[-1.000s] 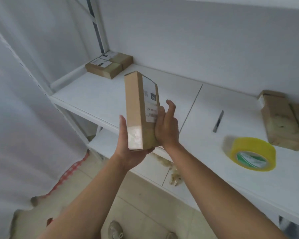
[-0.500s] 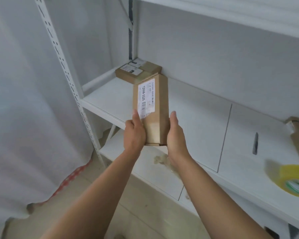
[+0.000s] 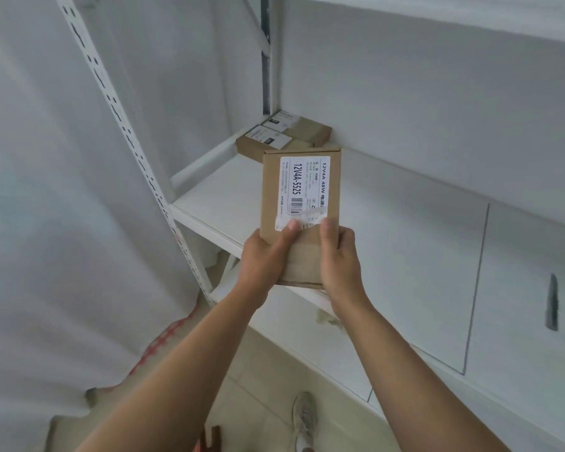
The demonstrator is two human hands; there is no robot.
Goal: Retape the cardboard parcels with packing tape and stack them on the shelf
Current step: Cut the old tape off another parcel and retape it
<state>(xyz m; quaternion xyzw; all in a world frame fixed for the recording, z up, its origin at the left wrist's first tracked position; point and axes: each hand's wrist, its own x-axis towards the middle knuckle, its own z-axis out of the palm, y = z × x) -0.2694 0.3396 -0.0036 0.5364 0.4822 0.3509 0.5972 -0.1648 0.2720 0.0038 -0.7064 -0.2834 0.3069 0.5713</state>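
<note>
Stacking step, I'd judge — both hands, left hand (image 3: 264, 256) & right hand (image 3: 339, 256), clamped on box (image 3: 299, 203) (label up) held above shelf (image 3: 405, 256). Next: carry fwd, set beside the two boxes (image 3: 282, 138) at back corner.

White shelf (image 3: 388, 230); two parcels (image 3: 284, 137) touching at its back-left corner; dark blade (image 3: 552, 301) right.

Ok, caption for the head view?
Both hands, left hand and right hand, hold a labelled cardboard parcel above the shelf.
</note>
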